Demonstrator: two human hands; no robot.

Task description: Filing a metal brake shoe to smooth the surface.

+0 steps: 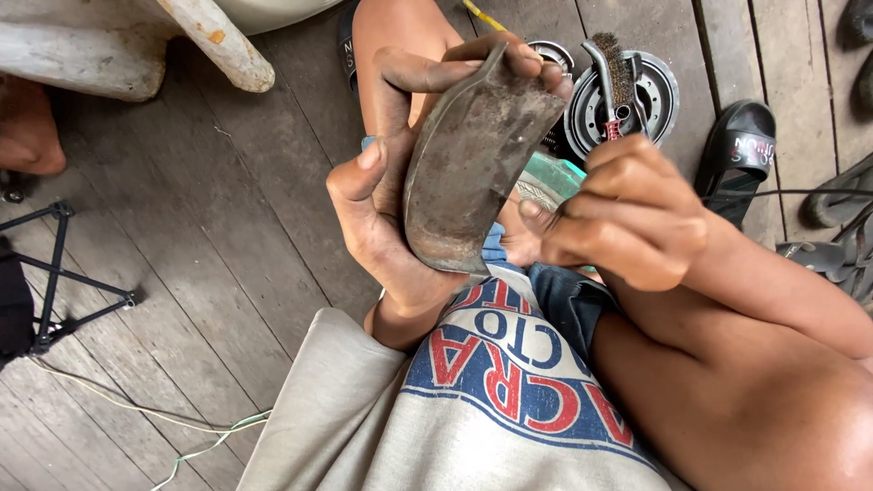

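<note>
The curved plate [473,173] in the left hand [382,209] is dull grey metal, matt and stained. The brush [618,77] has stiff wire bristles. The round disc [659,91] far right is shiny metal. The floor [209,227] is rough, weathered wood. The sandal [741,150] looks like glossy black plastic. The shirt [382,427] is soft grey cloth.

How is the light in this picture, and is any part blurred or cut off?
Head view: soft, even daylight, no hard shadows; only a dull sheen on the curved metal piece held in the left hand. The right hand is sharp too. The sandal and the frame's corners look slightly stretched.
</note>
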